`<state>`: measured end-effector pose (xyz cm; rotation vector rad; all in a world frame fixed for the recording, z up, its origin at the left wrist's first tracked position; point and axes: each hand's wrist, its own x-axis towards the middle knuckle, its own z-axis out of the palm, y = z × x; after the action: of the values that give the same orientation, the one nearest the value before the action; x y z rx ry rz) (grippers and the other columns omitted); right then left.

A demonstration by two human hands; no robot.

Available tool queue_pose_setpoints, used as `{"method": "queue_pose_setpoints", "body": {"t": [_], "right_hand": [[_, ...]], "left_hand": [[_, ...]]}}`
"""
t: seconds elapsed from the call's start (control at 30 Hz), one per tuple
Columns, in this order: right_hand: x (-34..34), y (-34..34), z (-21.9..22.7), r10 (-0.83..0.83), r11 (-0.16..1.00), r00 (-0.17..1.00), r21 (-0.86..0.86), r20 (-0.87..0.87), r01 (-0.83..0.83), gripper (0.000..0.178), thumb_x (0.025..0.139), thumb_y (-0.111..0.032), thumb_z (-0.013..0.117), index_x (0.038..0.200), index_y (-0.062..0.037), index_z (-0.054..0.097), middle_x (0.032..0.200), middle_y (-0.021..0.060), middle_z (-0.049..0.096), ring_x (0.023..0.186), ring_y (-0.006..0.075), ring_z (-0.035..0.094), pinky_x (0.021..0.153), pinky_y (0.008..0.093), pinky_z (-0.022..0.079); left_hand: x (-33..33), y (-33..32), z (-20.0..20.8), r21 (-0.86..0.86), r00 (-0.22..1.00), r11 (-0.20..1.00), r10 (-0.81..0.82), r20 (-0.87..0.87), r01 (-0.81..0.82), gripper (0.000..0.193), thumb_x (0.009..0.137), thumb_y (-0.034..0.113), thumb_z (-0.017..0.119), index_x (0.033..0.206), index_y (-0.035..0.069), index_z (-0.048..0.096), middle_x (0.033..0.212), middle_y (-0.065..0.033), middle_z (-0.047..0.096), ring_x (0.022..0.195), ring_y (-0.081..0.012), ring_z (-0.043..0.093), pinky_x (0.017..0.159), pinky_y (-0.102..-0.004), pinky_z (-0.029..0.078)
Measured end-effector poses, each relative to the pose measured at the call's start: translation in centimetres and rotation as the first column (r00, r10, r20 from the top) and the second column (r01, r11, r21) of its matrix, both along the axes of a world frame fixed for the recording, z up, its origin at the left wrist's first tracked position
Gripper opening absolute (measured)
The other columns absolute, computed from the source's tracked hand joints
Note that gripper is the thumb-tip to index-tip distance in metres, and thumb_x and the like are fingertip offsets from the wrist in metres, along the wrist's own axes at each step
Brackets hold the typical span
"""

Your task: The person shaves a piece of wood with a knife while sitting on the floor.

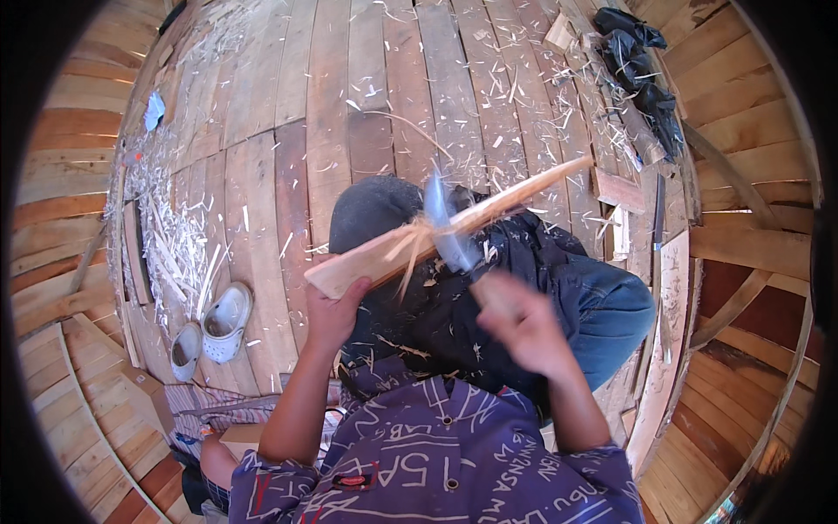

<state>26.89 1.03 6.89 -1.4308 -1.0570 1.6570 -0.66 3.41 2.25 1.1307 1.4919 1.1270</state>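
My left hand (335, 313) grips the near left end of a long piece of wood (371, 256). It is wide and flat at that end and narrows toward the far right, lying slantwise above my lap. My right hand (530, 330), smeared by motion, is closed round the handle of a wide-bladed knife (454, 236). The blurred blade crosses the middle of the wood, where curled shavings (408, 253) hang from the cut area. Dark cloth (419, 306) covers my lap beneath the wood and is dotted with chips.
Wood shavings (170, 253) litter the plank floor (323, 113), thickest at the left. Grey clogs (227, 321) stand at left. Black plastic bags (642, 74) lie at far right by a wood offcut (620, 189). Someone's bare knee (216, 458) shows at lower left. Plank walls surround the floor.
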Motion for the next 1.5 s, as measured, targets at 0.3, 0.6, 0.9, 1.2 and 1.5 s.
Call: {"method": "queue_pose_setpoints", "body": {"t": [0.3,0.6,0.9,1.2,1.5], "right_hand": [[-0.6,-0.2,-0.7,0.059,0.99,0.944,-0.104,-0.324,-0.098,0.041,0.091,-0.013,0.058,0.128,0.0004,0.045,0.079,0.0022,0.054,0.068,0.0066,0.048,0.06,0.0204,0.039],[0.0,-0.5,-0.8,-0.14,0.974,0.865,-0.224,-0.481,0.033,0.037,0.097,-0.031,0.049,0.122,-0.0031,0.051,0.057,-0.0047,0.037,0.044,0.0009,0.03,0.038,0.0168,0.021],[-1.9,-1.1,-0.1,0.022,1.0,0.989,-0.008,-0.147,-0.023,0.034,0.096,-0.019,0.051,0.125,-0.0012,0.051,0.071,-0.0013,0.048,0.056,0.0017,0.041,0.051,0.0167,0.035],[-0.2,0.2,0.2,-0.113,0.936,0.818,-0.338,-0.564,-0.103,0.036,0.098,-0.031,0.046,0.12,-0.0025,0.05,0.053,-0.0028,0.037,0.041,0.0029,0.031,0.037,0.0189,0.021],[-0.4,-1.2,-0.1,0.015,0.998,0.997,0.057,-0.08,-0.01,0.03,0.09,-0.016,0.061,0.112,0.0039,0.06,0.111,0.0092,0.063,0.105,0.0141,0.056,0.094,0.0283,0.042]], "left_hand": [[-0.2,-0.2,-0.3,-0.037,1.0,0.999,0.007,-0.023,-0.008,0.041,0.078,0.017,0.076,0.102,0.003,0.045,0.09,-0.0011,0.051,0.084,-0.0092,0.052,0.076,-0.0232,0.043],[-0.4,-0.2,-0.6,-0.026,0.999,0.999,-0.04,0.003,0.04,0.041,0.079,0.017,0.075,0.103,0.003,0.046,0.092,-0.0021,0.051,0.085,-0.0091,0.051,0.075,-0.0223,0.042],[0.1,0.1,0.0,-0.029,0.999,0.999,-0.024,0.033,0.025,0.039,0.079,0.016,0.075,0.102,0.003,0.046,0.092,-0.0022,0.053,0.086,-0.0088,0.051,0.076,-0.0225,0.042],[-0.1,-0.1,-0.2,-0.056,0.999,0.998,-0.014,-0.029,0.013,0.04,0.079,0.012,0.074,0.104,0.003,0.045,0.091,-0.0025,0.056,0.084,-0.0097,0.053,0.074,-0.0236,0.045],[-0.8,-0.1,-0.7,-0.059,0.999,0.998,-0.031,-0.036,0.028,0.041,0.076,0.01,0.076,0.103,0.003,0.046,0.091,-0.0035,0.056,0.085,-0.0104,0.055,0.075,-0.0252,0.046]]}}
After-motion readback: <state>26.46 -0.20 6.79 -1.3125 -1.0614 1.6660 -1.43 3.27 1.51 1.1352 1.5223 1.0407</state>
